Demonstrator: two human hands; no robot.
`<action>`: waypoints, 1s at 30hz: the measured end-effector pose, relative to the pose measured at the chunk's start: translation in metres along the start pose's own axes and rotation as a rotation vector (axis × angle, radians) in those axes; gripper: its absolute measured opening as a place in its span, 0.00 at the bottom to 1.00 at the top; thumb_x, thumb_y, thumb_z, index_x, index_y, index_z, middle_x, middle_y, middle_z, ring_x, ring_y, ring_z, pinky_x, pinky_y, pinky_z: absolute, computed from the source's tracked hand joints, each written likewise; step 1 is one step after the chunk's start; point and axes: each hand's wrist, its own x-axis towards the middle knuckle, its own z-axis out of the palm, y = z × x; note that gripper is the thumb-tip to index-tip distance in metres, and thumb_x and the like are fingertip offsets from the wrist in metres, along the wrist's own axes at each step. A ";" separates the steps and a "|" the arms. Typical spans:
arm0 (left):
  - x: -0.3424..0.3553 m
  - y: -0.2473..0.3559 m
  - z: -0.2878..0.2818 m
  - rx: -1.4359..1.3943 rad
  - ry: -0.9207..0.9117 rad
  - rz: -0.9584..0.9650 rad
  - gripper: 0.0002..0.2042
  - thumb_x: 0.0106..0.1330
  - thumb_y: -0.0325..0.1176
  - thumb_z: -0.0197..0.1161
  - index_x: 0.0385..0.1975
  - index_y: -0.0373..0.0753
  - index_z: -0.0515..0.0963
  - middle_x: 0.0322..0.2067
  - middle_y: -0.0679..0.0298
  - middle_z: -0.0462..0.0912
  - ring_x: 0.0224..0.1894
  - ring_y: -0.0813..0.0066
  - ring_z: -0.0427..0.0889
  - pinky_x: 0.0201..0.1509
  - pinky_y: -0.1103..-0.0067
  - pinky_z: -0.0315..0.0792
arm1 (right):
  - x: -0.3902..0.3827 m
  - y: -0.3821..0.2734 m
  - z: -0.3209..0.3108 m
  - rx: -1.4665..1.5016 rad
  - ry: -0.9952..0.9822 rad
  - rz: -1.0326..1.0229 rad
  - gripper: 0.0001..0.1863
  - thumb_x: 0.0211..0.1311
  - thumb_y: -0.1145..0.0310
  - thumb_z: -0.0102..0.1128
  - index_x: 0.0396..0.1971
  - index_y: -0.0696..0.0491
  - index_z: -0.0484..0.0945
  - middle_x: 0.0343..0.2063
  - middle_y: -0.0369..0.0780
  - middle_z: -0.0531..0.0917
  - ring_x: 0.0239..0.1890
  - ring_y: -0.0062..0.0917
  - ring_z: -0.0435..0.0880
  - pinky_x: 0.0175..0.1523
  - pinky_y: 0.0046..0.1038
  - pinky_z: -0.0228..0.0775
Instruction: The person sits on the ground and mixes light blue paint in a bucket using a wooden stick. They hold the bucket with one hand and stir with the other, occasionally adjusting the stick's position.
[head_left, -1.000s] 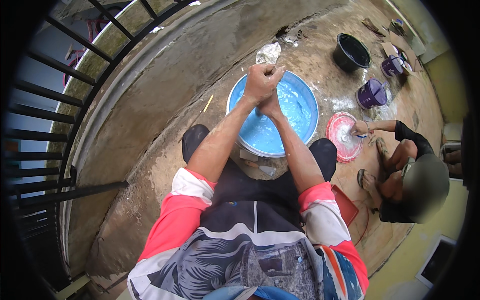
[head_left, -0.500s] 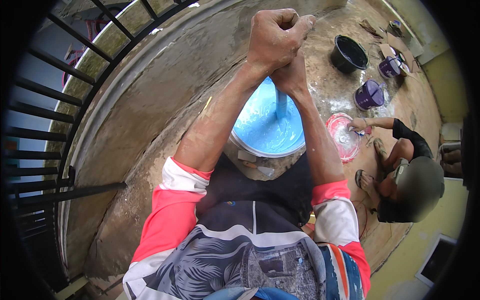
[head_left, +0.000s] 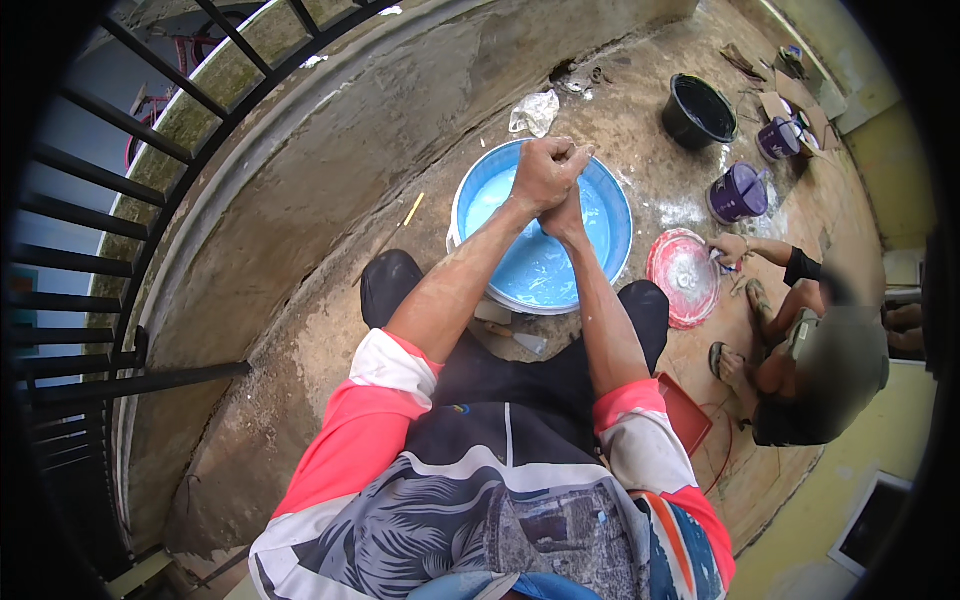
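My left hand (head_left: pixel 541 172) is closed at the top of a stirring stick, stacked on my right hand (head_left: pixel 562 214), which is also closed on it just below. Both are over a large white bucket (head_left: pixel 459 230) of light blue liquid (head_left: pixel 530 268), centred between my knees. The stick is mostly hidden under my hands and in the liquid. A putty knife (head_left: pixel 527 341) lies by the bucket's near side. A thin yellow stick (head_left: pixel 413 208) is on the ground to the left, and a crumpled white bag (head_left: pixel 534 113) lies beyond the bucket.
At right, a crouching co-worker (head_left: pixel 815 370) reaches with a hand (head_left: pixel 729 247) to a red lid (head_left: pixel 664 262). A black tub (head_left: pixel 692 118) and purple pails (head_left: pixel 736 194) stand beyond. A red tray (head_left: pixel 680 413) lies right. A curved wall (head_left: pixel 240 250) and black railing (head_left: pixel 90 176) run left.
My joined hands rose toward the top of the view half a second ago and have since come back down over the bucket. The co-worker's head and arm have shifted slightly.
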 end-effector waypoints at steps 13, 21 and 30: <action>0.059 0.156 -0.041 0.039 0.009 0.286 0.20 0.63 0.37 0.67 0.11 0.35 0.72 0.09 0.71 0.69 0.16 0.87 0.63 0.19 0.79 0.59 | 0.053 -0.178 -0.055 0.148 0.003 -0.059 0.17 0.62 0.74 0.63 0.50 0.59 0.73 0.43 0.40 0.79 0.45 0.25 0.79 0.47 0.28 0.74; 0.037 0.111 -0.017 0.003 0.056 0.353 0.20 0.62 0.36 0.70 0.12 0.34 0.73 0.09 0.68 0.65 0.17 0.86 0.62 0.19 0.78 0.58 | 0.056 -0.089 -0.042 0.176 0.067 -0.276 0.20 0.55 0.74 0.68 0.46 0.60 0.71 0.44 0.44 0.78 0.48 0.28 0.78 0.52 0.31 0.72; -0.015 0.010 0.016 0.016 -0.007 0.054 0.20 0.61 0.37 0.70 0.12 0.32 0.73 0.09 0.65 0.67 0.17 0.84 0.62 0.20 0.76 0.58 | -0.006 -0.003 -0.026 0.053 0.020 -0.141 0.17 0.54 0.75 0.64 0.45 0.60 0.75 0.42 0.44 0.81 0.48 0.31 0.81 0.50 0.33 0.73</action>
